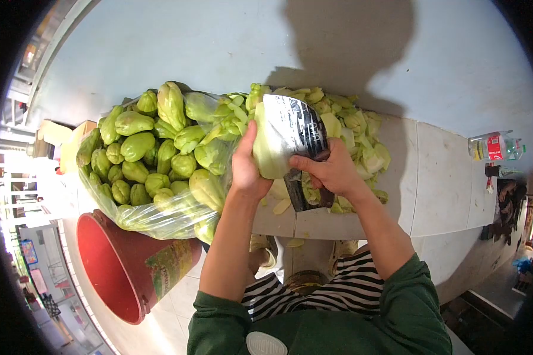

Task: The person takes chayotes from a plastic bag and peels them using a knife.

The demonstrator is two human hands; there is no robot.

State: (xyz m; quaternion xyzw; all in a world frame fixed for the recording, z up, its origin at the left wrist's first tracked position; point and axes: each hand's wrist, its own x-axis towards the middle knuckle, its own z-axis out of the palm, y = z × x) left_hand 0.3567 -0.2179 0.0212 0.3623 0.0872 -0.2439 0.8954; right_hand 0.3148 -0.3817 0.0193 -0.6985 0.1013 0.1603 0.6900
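My left hand (pixel 247 167) is closed around a pale green peeled chayote (pixel 265 155) in front of me. My right hand (pixel 336 170) grips a broad-bladed knife (pixel 289 121), its thumb laid on the blade. The shiny blade, dark and mottled toward one side, lies against the chayote and partly covers it. A dark handle part extends below my right fingers. Behind and beneath both hands, pale green peels and cut pieces (pixel 370 158) are heaped on the tiled ledge. To the left, a clear plastic bag (pixel 160 218) holds several whole chayotes (pixel 137 146).
A red bucket (pixel 114 260) lies tipped on its side at lower left. A clear plastic bottle (pixel 496 147) with a red label is on the right. The tiled ledge (pixel 438 177) runs along a pale wall (pixel 219 41). My feet are below its edge.
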